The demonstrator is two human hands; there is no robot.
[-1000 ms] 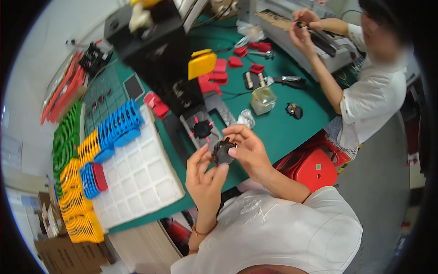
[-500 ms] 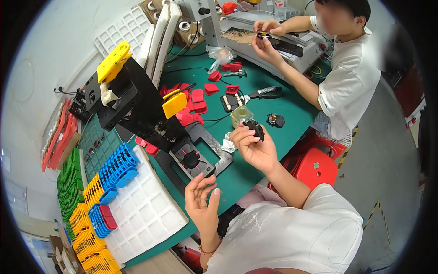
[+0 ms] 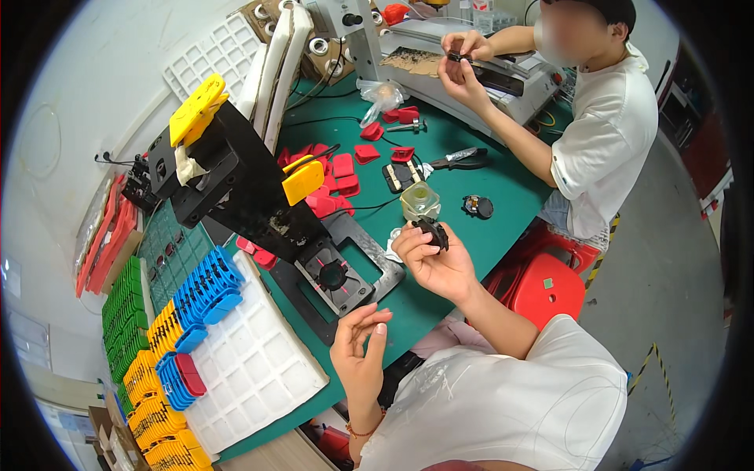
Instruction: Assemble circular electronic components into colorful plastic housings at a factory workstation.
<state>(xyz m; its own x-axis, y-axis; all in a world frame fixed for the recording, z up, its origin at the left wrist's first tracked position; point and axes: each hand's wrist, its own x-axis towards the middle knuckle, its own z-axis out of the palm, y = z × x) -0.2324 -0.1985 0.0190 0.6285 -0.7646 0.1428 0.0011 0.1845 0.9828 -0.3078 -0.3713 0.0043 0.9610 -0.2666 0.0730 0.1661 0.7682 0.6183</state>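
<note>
My right hand [image 3: 440, 271] grips a small black round part [image 3: 431, 235] between thumb and fingers, above the table's near edge. My left hand [image 3: 358, 349] holds nothing; its fingers are half bent and apart from the thumb. Just beyond it lies the metal base [image 3: 381, 275] of a tall black stand [image 3: 271, 192]. A black round piece [image 3: 332, 275] sits in the base's holder, with thin red lines of light across it. Yellow spring clamps [image 3: 302, 182] are fixed to the stand. Past my right hand is a clear jar [image 3: 419, 202].
A white grid tray [image 3: 263, 345] lies at left, beside rows of blue [image 3: 206, 286], yellow and green clamps. Red clamps [image 3: 342, 165], pliers [image 3: 462, 159] and another round part [image 3: 477, 206] lie on the green table. A co-worker [image 3: 601, 125] handles a small black part at right, behind red stools [image 3: 550, 286].
My left hand has moved slightly right, its fingers a little more bent. My right hand has tilted the black part and drawn it slightly nearer. The co-worker's hands have shifted a little.
</note>
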